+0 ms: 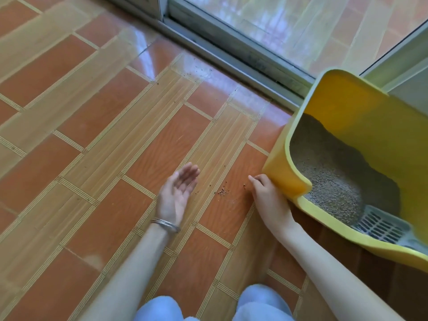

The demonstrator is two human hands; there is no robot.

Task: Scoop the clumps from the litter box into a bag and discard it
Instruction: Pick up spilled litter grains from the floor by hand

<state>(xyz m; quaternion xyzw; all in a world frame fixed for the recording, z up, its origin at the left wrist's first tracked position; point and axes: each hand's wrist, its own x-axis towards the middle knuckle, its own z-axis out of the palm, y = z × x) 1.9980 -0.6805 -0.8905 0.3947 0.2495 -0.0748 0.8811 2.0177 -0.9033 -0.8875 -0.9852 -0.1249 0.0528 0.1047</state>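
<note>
A yellow litter box (286, 174) stands on the tiled floor at the right, filled with grey litter (328, 177). A grey slotted scoop (382, 225) lies in the litter near the box's front rim. A small scatter of spilled litter grains (223, 193) lies on the floor between my hands. My left hand (178, 189) is open, palm up, just left of the grains and holds nothing. My right hand (266, 193) rests on the floor against the box's left corner, fingertips pinched together near a few grains; whether it holds any is unclear. No bag is visible.
A sliding glass door with a metal track (231, 56) runs across the top. More dark specks (196, 72) lie on the tiles near the track. My knees in blue trousers (261, 302) are at the bottom edge. A bracelet (165, 224) sits on my left wrist.
</note>
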